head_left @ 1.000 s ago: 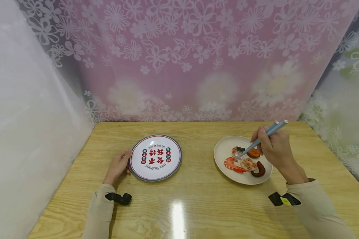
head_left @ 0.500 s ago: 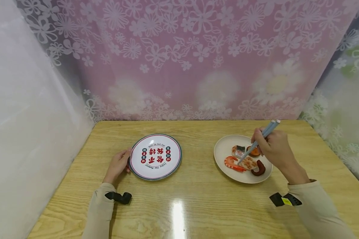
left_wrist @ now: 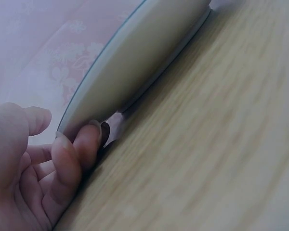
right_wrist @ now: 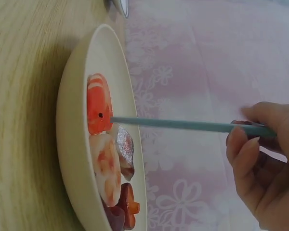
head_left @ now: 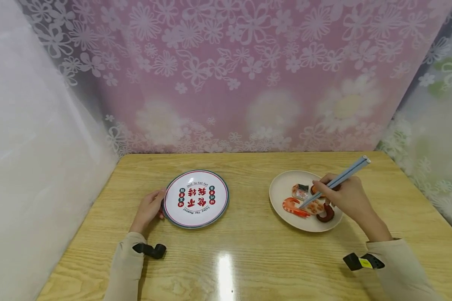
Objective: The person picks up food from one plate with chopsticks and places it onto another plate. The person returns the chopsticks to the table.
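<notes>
My left hand (head_left: 148,210) holds the left rim of a white plate (head_left: 220,200) with red characters and a blue-green edge. In the left wrist view, curled fingers (left_wrist: 67,159) meet the plate's underside (left_wrist: 130,57) at the rim. My right hand (head_left: 348,194) grips a pair of light-blue chopsticks (head_left: 342,176) over a cream plate (head_left: 280,186). Their tips reach down between an orange-red shrimp (head_left: 294,207) and a pale, brown-spotted food piece (head_left: 314,207). In the right wrist view the chopsticks (right_wrist: 183,124) overlap each other and end at the shrimp (right_wrist: 98,103).
Also on the cream plate lie a wrapped piece with a dark band (head_left: 300,191), a dark-brown curved piece (head_left: 326,214) and a round brown-orange piece (head_left: 314,190), partly behind the right hand. A wooden table (head_left: 245,251) bears both plates. Flowered curtain (head_left: 226,83) hangs behind it.
The right hand has lowered slightly and the chopsticks lean further right, their upper ends swung rightward. Over the last second their tips shifted from near the wrapped piece to beside the shrimp. Left hand unchanged.
</notes>
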